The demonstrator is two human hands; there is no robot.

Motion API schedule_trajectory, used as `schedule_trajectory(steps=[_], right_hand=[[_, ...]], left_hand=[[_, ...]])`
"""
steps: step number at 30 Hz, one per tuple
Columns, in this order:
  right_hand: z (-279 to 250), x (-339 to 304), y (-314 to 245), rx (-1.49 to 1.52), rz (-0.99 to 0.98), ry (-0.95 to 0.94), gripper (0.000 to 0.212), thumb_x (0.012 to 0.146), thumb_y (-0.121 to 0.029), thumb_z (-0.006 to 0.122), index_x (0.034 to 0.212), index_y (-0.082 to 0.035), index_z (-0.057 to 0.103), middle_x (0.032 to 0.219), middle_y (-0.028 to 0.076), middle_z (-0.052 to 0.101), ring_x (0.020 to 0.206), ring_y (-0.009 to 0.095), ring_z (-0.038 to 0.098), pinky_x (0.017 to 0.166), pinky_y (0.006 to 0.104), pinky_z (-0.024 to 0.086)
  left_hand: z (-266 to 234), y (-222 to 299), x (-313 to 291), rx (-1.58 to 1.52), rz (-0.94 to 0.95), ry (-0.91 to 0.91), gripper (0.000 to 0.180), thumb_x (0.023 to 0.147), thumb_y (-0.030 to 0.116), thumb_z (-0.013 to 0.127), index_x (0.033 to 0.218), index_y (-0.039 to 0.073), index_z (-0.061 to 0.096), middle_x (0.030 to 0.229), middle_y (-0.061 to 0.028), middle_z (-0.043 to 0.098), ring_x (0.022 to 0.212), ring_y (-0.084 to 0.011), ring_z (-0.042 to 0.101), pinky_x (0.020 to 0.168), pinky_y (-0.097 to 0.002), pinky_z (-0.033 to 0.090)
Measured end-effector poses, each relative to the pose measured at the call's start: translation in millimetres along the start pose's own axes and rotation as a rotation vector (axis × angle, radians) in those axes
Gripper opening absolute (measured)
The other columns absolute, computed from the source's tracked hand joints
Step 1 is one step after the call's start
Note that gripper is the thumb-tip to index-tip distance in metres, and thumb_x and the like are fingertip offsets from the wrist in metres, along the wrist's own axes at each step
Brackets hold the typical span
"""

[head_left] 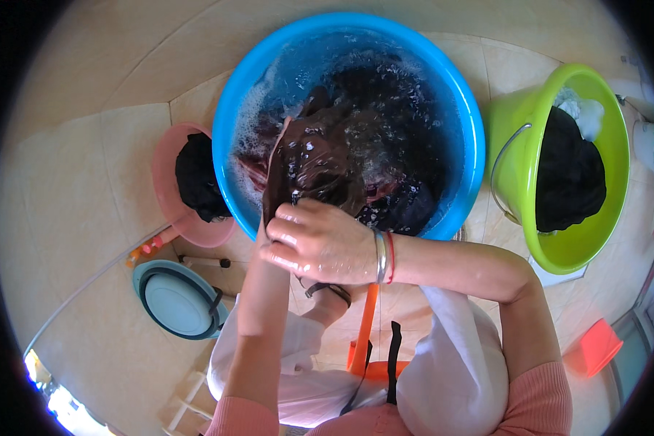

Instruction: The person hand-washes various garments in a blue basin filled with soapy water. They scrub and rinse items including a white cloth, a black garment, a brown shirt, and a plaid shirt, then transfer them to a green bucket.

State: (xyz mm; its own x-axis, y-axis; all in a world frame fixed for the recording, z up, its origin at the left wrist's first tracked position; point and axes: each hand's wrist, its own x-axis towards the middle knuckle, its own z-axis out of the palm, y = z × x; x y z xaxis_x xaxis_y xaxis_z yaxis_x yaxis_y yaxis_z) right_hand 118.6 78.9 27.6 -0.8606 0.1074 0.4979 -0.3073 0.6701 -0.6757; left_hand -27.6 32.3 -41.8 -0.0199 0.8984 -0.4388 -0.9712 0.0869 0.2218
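Observation:
A wide blue basin (pixel 227 94) holds foamy water and dark wet clothes (pixel 385 94). My right hand (pixel 316 240) is closed at the basin's near rim, its curled fingers gripping the edge of a wet dark brown garment (pixel 316 156) by my left wrist. From below, my left forearm (pixel 260 305) reaches up to the basin. The brown garment covers most of my left hand, leaving only a thin skin-coloured strip along its left edge. Those fingers are hidden. Reddish striped cloth (pixel 253 173) shows in the water beside the garment.
On the right stands a green bucket (pixel 512 156) with black cloth (pixel 570 174) and white cloth (pixel 587 116). Left of the basin are a pink basin (pixel 168 163) holding black cloth (pixel 196 174) and a grey-blue folding tub (pixel 178 298). An orange-red container (pixel 599 347) sits at lower right.

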Motion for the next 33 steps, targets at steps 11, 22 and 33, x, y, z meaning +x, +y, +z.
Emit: schedule_trajectory(steps=[11, 22, 33], right_hand=[[9.8, 37.0, 12.3, -0.08, -0.148, 0.42, 0.018, 0.076, -0.021, 0.072, 0.079, -0.01, 0.059, 0.076, 0.001, 0.044, 0.07, 0.016, 0.051, 0.056, 0.0229, 0.045], [-8.6, 15.2, 65.9, 0.047, 0.051, 0.569, 0.021, 0.076, -0.007, 0.073, 0.068, -0.005, 0.054, 0.069, 0.01, 0.057, 0.059, 0.028, 0.059, 0.051, 0.0374, 0.049], [-5.2, -62.3, 171.2, -0.03, 0.941, 0.653, 0.03, 0.091, -0.029, 0.067, 0.08, -0.001, 0.066, 0.077, 0.021, 0.065, 0.074, 0.039, 0.065, 0.065, 0.0427, 0.051]], left_hand=[[21.9, -25.3, -1.5, 0.112, 0.39, 0.41, 0.047, 0.101, 0.04, 0.051, 0.127, 0.002, 0.057, 0.118, -0.0115, 0.065, 0.106, -0.0228, 0.063, 0.092, -0.0383, 0.052], [12.6, -44.9, 19.1, 0.334, 0.558, 0.562, 0.04, 0.1, 0.031, 0.054, 0.125, 0.0, 0.058, 0.115, -0.0122, 0.066, 0.103, -0.0228, 0.064, 0.089, -0.0369, 0.053], [14.4, -44.3, 13.2, 0.314, 0.368, 0.507, 0.051, 0.1, 0.03, 0.059, 0.146, 0.016, 0.044, 0.137, -0.0034, 0.054, 0.121, -0.0191, 0.054, 0.1, -0.041, 0.042]])
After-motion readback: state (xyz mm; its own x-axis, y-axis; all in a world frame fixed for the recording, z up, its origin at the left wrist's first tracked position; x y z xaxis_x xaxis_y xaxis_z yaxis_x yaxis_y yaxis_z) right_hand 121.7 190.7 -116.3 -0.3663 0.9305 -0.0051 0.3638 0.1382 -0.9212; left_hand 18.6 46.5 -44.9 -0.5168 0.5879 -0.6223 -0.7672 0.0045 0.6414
